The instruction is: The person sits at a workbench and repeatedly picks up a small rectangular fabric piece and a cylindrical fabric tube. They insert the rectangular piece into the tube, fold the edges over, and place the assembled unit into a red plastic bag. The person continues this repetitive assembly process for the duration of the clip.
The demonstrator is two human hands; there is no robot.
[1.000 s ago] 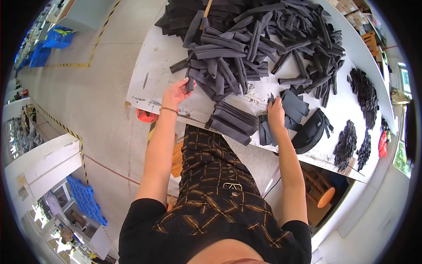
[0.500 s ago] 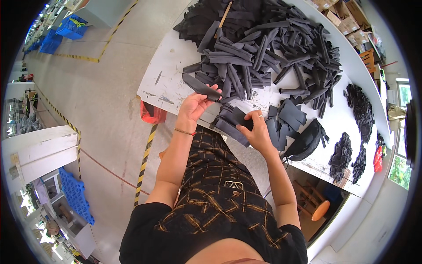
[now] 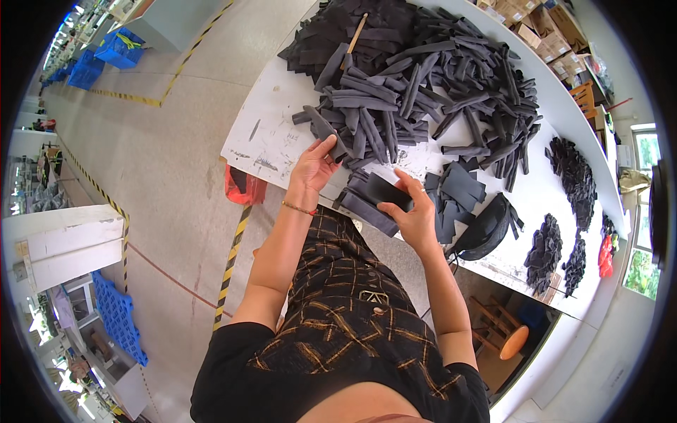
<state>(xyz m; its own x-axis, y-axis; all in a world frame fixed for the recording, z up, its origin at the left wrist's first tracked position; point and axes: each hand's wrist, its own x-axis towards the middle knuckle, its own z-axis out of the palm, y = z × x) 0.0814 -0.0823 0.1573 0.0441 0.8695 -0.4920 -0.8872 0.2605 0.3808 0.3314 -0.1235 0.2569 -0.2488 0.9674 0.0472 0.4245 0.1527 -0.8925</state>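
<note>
My left hand [image 3: 315, 168] pinches the near end of a dark grey folded fabric strip [image 3: 323, 128], which slants up and away over the table. Between the thumb and fingers of my right hand [image 3: 415, 215] is a flat black fabric piece [image 3: 386, 190], tilted above a stack of dark fabric pieces [image 3: 367, 213] at the table's near edge. A big heap of similar folded strips [image 3: 423, 77] lies beyond both hands. Loose flat dark pieces [image 3: 462, 189] are scattered to the right of my right hand.
The white table [image 3: 257, 116] has a curved raised edge at the far side. A wooden stick [image 3: 357, 32] rests on the heap. On the right are a black pouch-like item [image 3: 486, 229] and small dark piles [image 3: 544, 254]. A red bag [image 3: 245, 185] hangs at the left corner; a wooden stool [image 3: 511, 338] stands below.
The strip in my left hand has swung from pointing left to a steeper slant and moved slightly right. In my right hand the flat piece now shows raised and tilted off the stack.
</note>
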